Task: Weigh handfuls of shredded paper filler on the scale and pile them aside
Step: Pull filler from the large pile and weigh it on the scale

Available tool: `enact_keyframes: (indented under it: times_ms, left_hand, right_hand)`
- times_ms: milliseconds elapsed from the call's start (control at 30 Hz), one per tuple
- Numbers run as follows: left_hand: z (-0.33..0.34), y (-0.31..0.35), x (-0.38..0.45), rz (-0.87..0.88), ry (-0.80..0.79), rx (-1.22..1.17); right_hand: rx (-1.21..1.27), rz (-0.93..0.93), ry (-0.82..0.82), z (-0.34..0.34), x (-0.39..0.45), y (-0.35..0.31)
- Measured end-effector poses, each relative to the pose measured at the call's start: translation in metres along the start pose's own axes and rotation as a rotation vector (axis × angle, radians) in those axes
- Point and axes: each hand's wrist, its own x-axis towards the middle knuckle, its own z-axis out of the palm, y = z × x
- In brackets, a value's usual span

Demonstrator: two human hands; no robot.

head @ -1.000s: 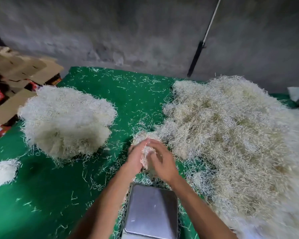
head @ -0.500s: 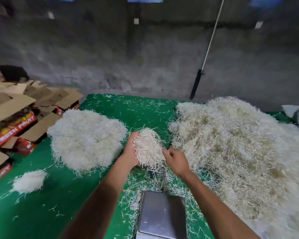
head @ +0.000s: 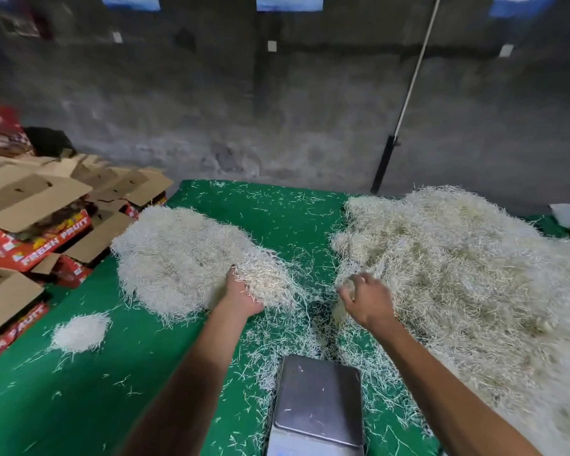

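Observation:
My left hand (head: 241,296) cradles a handful of shredded paper filler (head: 266,274) at the right edge of the left pile (head: 175,255). At the near left edge of the big heap of filler (head: 468,268), my right hand (head: 367,299) has its fingers curled into the strands. The steel scale (head: 318,399) stands near me between my forearms, its pan bare except for a few stray shreds.
A small clump of filler (head: 79,332) lies at the left on the green cloth (head: 79,406). Stacked red fruit cartons (head: 37,238) line the left side. A grey wall (head: 277,110) with a leaning pole (head: 408,93) stands behind. Loose shreds surround the scale.
My left hand carried the handful from above the scale leftward to the left pile. My right hand let go of it and moved right to the big heap. The view tilted up.

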Motion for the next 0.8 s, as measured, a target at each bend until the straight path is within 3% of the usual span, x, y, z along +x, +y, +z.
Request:
enact_keyframes:
  times_ms: [67, 167, 233, 367, 500, 600, 700, 800]
  left_hand:
    - [0.003, -0.007, -0.004, -0.041, -0.167, -0.180]
    - [0.011, -0.017, -0.025, -0.066, -0.248, -0.189]
    - [0.010, -0.023, -0.030, -0.024, -0.226, -0.120]
    - [0.003, -0.032, -0.025, -0.048, -0.222, -0.289]
    - [-0.012, -0.031, -0.034, 0.049, -0.276, -0.150]
    - [-0.017, -0.045, -0.031, 0.080, -0.205, -0.114]
    - [-0.019, -0.054, -0.020, 0.089, -0.185, -0.023]
    - [-0.012, -0.065, -0.018, 0.060, -0.307, 0.068]
  right_hand:
    - [0.180, -0.158, 0.017, -0.013, -0.009, -0.026]
    - [0.697, -0.241, -0.315, -0.021, -0.033, -0.066]
    - [0.799, -0.183, -0.397, -0.016, -0.047, -0.080]
    - [0.938, -0.110, -0.286, -0.006, -0.048, -0.068]
    - [1.144, 0.121, -0.084, -0.003, -0.046, -0.053]
    - [1.241, 0.283, -0.013, 0.004, -0.051, -0.047]
    - [1.293, 0.362, 0.012, 0.005, -0.060, -0.038]
    - [1.421, 0.425, -0.017, -0.001, -0.069, -0.028]
